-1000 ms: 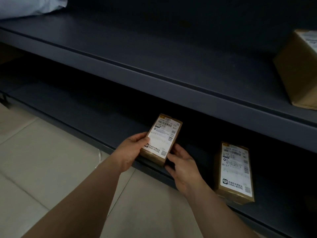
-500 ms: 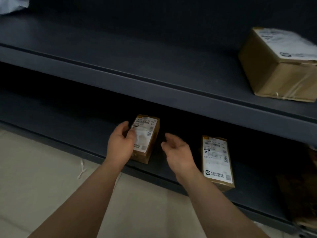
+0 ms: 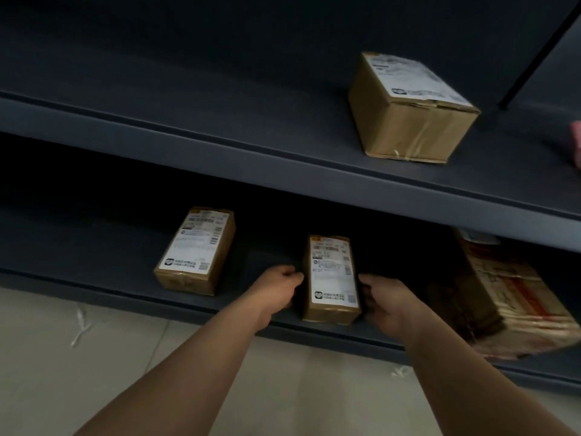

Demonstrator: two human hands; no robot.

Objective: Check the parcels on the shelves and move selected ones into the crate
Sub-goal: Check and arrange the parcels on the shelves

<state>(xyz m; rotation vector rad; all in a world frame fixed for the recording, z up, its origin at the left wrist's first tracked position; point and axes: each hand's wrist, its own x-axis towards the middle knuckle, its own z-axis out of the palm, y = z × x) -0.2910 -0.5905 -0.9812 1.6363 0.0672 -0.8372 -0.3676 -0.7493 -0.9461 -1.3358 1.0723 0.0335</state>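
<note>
Two small brown parcels with white labels lie on the dark lower shelf (image 3: 94, 256). The left parcel (image 3: 196, 250) lies alone, with no hand on it. The middle parcel (image 3: 330, 278) sits near the shelf's front edge between my hands. My left hand (image 3: 276, 291) has curled fingers against its left side. My right hand (image 3: 386, 303) grips its right side, thumb at the top edge. No crate is in view.
A larger brown box (image 3: 408, 121) stands on the upper shelf (image 3: 220, 121). A bulky taped parcel (image 3: 509, 297) fills the lower shelf's right end, close to my right hand. Something pink (image 3: 577, 143) shows at the right edge. Pale tiled floor (image 3: 94, 357) lies below.
My left hand let go of the first small parcel, which now lies on the shelf. Both hands moved right and closed in on the second small parcel. The view swung right.
</note>
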